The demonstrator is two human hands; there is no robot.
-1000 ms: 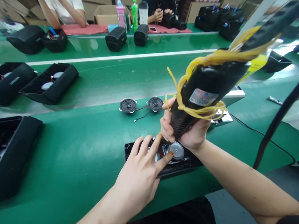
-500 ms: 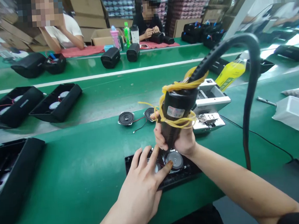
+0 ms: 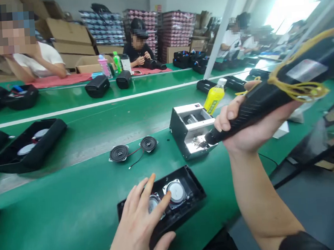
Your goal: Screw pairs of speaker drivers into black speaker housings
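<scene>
Closing firmly round a black cylindrical power driver (image 3: 251, 112) bound with yellow cord (image 3: 297, 88), the right hand (image 3: 255, 136) had swung from above the open black rectangular speaker housing (image 3: 194, 189) to a white-and-black metal box (image 3: 180, 126). The left hand (image 3: 139, 221), fingers spread, lay loosely over the housing, left of that grip. Beyond it, the yellow plastic bottle's (image 3: 214, 98) print was unreadable, as was the driver's pale label (image 3: 306, 70).

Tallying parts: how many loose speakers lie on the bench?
2: left speaker and right speaker, both beyond the open case; others may be hidden behind the right hand.
</scene>
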